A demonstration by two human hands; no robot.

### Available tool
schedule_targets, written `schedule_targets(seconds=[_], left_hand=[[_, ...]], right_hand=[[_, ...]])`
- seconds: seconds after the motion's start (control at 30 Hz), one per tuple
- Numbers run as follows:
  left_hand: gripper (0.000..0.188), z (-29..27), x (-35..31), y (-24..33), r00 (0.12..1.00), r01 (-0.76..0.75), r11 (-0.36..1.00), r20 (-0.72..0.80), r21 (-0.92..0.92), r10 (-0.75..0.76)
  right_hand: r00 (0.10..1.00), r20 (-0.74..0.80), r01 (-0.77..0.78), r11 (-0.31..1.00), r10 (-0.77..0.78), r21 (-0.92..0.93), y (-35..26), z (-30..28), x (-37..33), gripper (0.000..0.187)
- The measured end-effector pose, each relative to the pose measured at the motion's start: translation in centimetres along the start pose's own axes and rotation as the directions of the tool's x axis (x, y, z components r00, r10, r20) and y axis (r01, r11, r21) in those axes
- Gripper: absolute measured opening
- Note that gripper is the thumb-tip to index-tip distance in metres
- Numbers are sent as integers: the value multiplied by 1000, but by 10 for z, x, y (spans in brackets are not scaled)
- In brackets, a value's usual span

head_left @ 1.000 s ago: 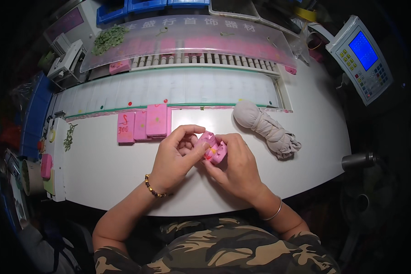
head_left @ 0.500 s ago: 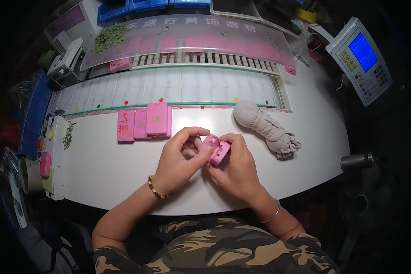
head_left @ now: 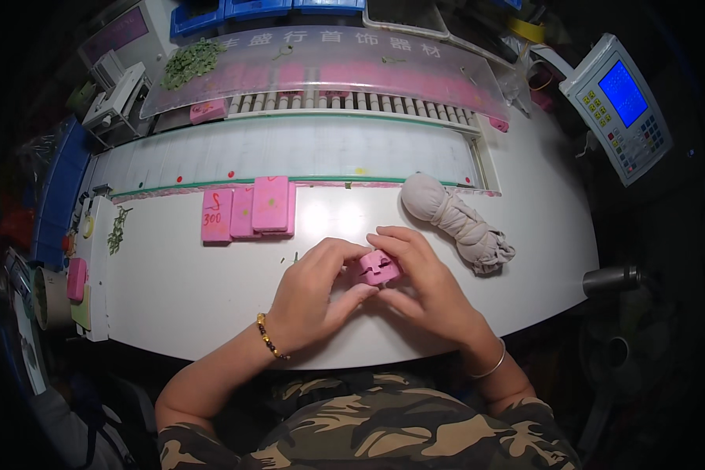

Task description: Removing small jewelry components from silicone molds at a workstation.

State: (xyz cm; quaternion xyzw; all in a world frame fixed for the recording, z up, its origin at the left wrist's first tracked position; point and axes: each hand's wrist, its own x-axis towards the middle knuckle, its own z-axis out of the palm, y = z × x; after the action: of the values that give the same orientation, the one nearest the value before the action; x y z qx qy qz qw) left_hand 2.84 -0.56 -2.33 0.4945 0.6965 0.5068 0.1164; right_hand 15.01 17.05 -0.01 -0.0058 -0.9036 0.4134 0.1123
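Above the white table, both hands hold a small pink rubber mould [head_left: 381, 269], its notched side showing. My left hand [head_left: 315, 286] has its thumb and fingertips closed on the mould's left side. At the opposite side, the fingers and thumb of my right hand [head_left: 424, 288] curve round and grip it. The two mould parts sit close together, with dark slits between them. Little green bits [head_left: 291, 258] lie on the table just beyond my left hand. Farther left, a row of overlapping pink mould blocks [head_left: 271, 205] bears coloured marks.
A grey cloth bundle [head_left: 460, 223] lies to the right. Behind the moulds runs a pale conveyor strip [head_left: 290, 153] with coloured dots, then rollers under a clear cover [head_left: 329, 59] carrying a green heap [head_left: 192, 65]. A keypad console [head_left: 623, 106] stands at far right.
The mould parts, spread at an angle before, are now together and turned notched side up. My left hand has dropped slightly, and green bits show beyond it. The strip's dots have shifted left.
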Motion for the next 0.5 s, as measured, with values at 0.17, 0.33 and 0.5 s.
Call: schedule_targets(seconds=[0.17, 0.33, 0.5], left_hand=[[36, 0, 3, 2, 998, -64, 997, 2, 48, 64], [32, -1, 5, -5, 985, 172, 947, 48, -270, -165], [34, -15, 15, 0, 930, 251, 883, -155, -398, -334]], right_hand=[[1000, 13, -24, 981, 22, 191, 11, -9, 1, 40], [996, -75, 57, 995, -51, 83, 13, -3, 5, 39], [942, -53, -215, 718, 331, 662, 8, -7, 15, 33]])
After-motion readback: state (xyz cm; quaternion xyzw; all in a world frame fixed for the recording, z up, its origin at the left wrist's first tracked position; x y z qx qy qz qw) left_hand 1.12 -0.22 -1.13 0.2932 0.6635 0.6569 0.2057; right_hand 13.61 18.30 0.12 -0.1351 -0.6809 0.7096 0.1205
